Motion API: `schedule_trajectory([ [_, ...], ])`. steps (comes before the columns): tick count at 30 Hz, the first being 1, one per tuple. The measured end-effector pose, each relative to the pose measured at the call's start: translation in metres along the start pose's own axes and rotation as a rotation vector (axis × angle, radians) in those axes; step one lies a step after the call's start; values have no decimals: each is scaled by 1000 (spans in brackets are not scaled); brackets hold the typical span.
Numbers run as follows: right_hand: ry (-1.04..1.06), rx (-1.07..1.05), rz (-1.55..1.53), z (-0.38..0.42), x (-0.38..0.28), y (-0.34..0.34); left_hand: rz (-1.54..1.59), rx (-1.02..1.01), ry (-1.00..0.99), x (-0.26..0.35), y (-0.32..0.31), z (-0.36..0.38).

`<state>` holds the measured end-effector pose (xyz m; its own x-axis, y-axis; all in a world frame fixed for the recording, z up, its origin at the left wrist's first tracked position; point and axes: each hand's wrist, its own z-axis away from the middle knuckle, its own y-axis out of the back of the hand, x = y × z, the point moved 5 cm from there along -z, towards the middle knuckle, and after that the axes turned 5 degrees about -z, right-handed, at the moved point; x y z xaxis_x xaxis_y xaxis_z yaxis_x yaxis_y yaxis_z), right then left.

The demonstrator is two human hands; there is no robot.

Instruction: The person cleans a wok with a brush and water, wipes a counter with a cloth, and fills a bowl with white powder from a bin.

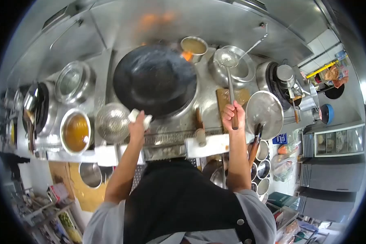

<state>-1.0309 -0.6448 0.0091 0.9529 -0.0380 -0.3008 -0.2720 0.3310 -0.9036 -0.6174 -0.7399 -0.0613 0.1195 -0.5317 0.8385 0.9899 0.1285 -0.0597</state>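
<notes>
A folded white cloth (147,119) is in my left hand (137,125), closed around it at the near left rim of a large black wok (154,77). The wok looks bare inside and sits on the stove, with orange flame showing at its far right edge. My right hand (234,116) grips the wooden handle of a ladle (231,85). The ladle's round bowl points away from me, over a wide metal pot (250,75). Beneath the right hand lies a wooden board (223,99), and a large mesh strainer (265,112) rests just to the right.
Left of the wok are a perforated strainer (112,122), a bowl of amber liquid (76,132) and a lidded-looking metal pot (70,81). A small pot (194,45) stands behind the wok. A bamboo brush (199,132) lies at the stove front. Several containers (263,168) stand at lower right.
</notes>
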Motion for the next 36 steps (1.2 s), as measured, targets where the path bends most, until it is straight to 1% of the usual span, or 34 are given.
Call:
schedule_trajectory([
  [1,-6,-44,-6,13,19,-12,-44,-31,63,8,6,3],
  [2,-45,-46,-28,27,37,-14,-19,-58,68,11,13,7],
  [3,-46,-49,-22,41,53,-13,8,-90,71,11,21,11],
  [4,-100,-69,1,56,71,-13,83,-102,25,7,31,10],
  [5,-156,-91,24,70,89,-14,94,-104,22,-2,47,8],
  [6,-175,-45,49,84,104,-13,100,-148,-105,-8,67,8],
  [7,-183,15,-29,92,119,-10,102,-189,-229,-1,81,24],
  [8,-139,57,63,101,123,-9,60,-194,-145,-5,101,41],
  [9,-92,100,153,108,126,-20,31,-175,-128,-19,122,45],
  [10,-94,101,155,107,125,-23,2,-158,-107,-34,145,48],
  [12,-38,187,501,107,110,-21,101,-132,34,-49,177,69],
  [13,-41,196,505,103,109,-19,36,-124,30,-62,198,71],
  [14,117,182,678,96,103,-16,-32,-119,24,-73,216,72],
  [15,287,171,844,89,96,-12,29,-100,28,-79,226,77],
  [16,337,216,870,78,89,3,84,-94,28,-80,228,79],
  [17,381,336,886,72,85,-4,151,-35,12,-65,218,90],
  [19,478,406,1086,29,33,16,161,6,-28,-67,215,83],
  [21,445,600,1057,-28,-31,30,130,33,162,-55,195,80],
  [22,478,703,1245,-72,-72,60,164,-4,178,-63,188,67],
  [23,505,800,1435,-111,-107,86,163,-1,179,-57,172,64],
  [24,503,791,1437,-135,-127,82,105,-3,135,-43,152,61],
  [25,441,745,1174,-161,-141,84,46,-3,89,-32,136,55],
  [26,372,696,911,-185,-150,85,65,-26,77,-34,123,43],
  [27,300,643,653,-204,-154,85,68,-17,73,-21,105,40],
  [29,148,535,143,-229,-151,84,247,-116,222,-5,64,41],
  [30,245,381,-14,-210,-132,60,201,-145,233,-6,54,35],
  [31,233,380,-12,-200,-123,66,205,-133,233,-2,42,31],
  [33,226,248,-92,-189,-106,71,247,-65,223,8,16,23],
  [35,169,213,-7,-159,-89,69,175,-34,225,9,-3,-1],
  [36,165,207,-2,-140,-79,63,202,-59,52,-12,-1,-26],
])
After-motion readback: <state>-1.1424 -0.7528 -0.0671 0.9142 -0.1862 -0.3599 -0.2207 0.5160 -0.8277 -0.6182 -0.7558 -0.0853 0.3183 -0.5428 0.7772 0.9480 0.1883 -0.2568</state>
